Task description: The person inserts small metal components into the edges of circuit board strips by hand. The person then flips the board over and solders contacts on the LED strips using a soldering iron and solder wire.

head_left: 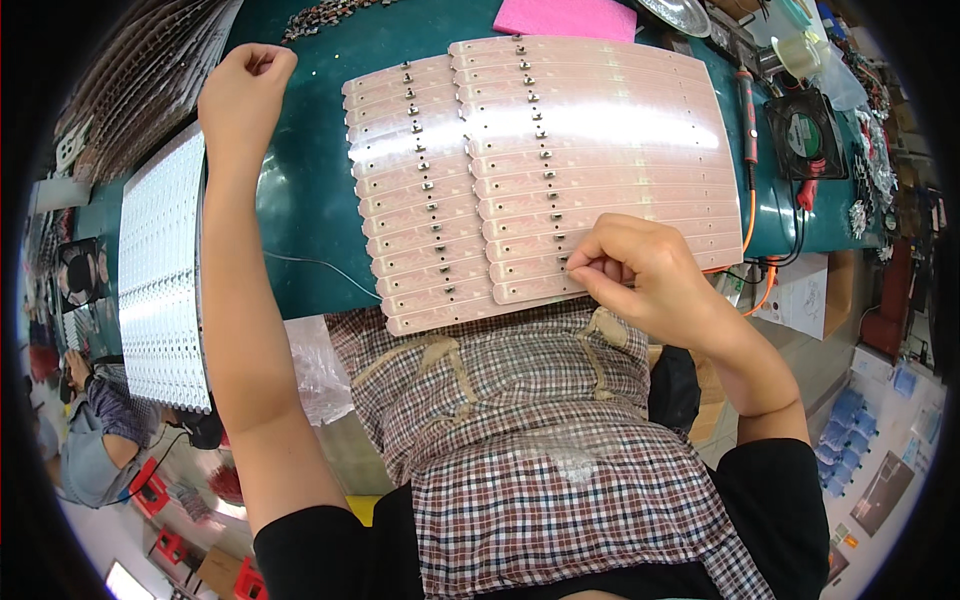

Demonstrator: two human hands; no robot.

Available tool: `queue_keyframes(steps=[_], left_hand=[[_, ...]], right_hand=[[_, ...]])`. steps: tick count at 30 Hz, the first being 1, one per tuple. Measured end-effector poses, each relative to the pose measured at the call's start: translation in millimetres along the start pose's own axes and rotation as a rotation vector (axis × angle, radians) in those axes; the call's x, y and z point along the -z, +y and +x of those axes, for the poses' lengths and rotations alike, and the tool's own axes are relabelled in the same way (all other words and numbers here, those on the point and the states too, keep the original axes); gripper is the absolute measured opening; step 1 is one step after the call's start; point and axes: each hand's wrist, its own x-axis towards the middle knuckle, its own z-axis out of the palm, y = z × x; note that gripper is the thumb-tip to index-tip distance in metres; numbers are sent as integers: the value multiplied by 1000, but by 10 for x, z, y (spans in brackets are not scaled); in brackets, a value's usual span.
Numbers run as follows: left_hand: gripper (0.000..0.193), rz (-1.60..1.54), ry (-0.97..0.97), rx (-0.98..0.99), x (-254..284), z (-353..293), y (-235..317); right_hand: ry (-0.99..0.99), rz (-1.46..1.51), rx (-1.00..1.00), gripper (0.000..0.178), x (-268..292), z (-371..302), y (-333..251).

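Note:
Two panels of pale pink circuit-board strips lie overlapped on the green bench in front of me. The upper panel (620,130) partly covers the lower panel (410,200). Small black-and-metal switch-like parts (546,154) stand in a column along each one. My right hand (650,270) is closed in a pinch at the upper panel's nearest strip, its fingertips beside the last part of the column. Whatever those fingers hold is hidden. Off to the left, above the bench, my left hand (245,100) is closed with its fingertips together; its contents cannot be made out.
Small loose parts (330,15) are heaped at the back, left of a pink sheet (565,17). A soldering iron (747,115) and a black fan (806,135) lie right. White panels (160,270) and stacked boards (140,80) stand left. Another person (100,430) sits at far left.

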Motion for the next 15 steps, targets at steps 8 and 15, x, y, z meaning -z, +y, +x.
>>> queue_keyframes(steps=[8, 15], left_hand=[[19, -283, -110, 95, 577, -912, 402], [7, -427, -308, 157, 718, -1569, 641]], right_hand=[[40, -161, 216, 7, -91, 18, 171], [81, -202, 303, 8, -134, 26, 220]])
